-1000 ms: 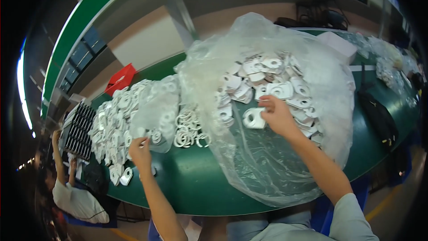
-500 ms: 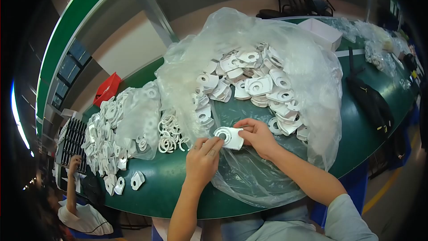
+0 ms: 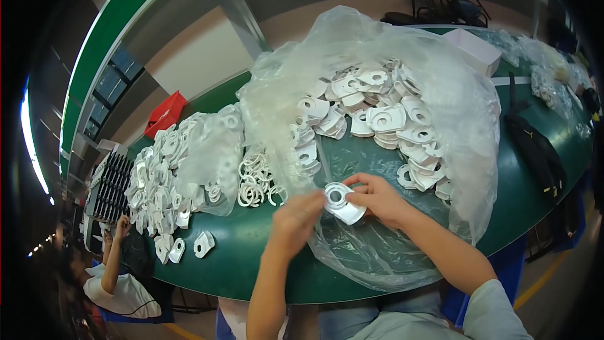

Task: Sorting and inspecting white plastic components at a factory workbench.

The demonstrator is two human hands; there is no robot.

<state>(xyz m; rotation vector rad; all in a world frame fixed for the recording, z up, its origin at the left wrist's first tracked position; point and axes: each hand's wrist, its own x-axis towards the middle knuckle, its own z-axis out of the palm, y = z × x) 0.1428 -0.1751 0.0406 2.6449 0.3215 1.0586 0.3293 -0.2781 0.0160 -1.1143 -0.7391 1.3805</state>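
My right hand has its grip pinched on a white plastic part, a flat piece with a round hole in it, thumb and fingers clamped on its right edge. My left hand meets it from the other side, fingertips touching the part's left rim; that hand is blurred, so I cannot tell how firmly its grip closes there. The part sits between both hands, raised just above the crumpled skirt of a big clear plastic bag that lies open across the green worktop. Beyond my hands, inside the bag, I see a heap of more white parts, flat with round holes, stacked loosely against each other. Just left of the bag's edge lies a small cluster of white rings, bare on the worktop. Further left, a second, smaller clear bag is draped partly over another spread of white parts, and two of them lie apart near the worktop's front edge. A red bin stands at the back left, a white box at the back right, and a black strap lies across the right end. Another person sits low at the left.
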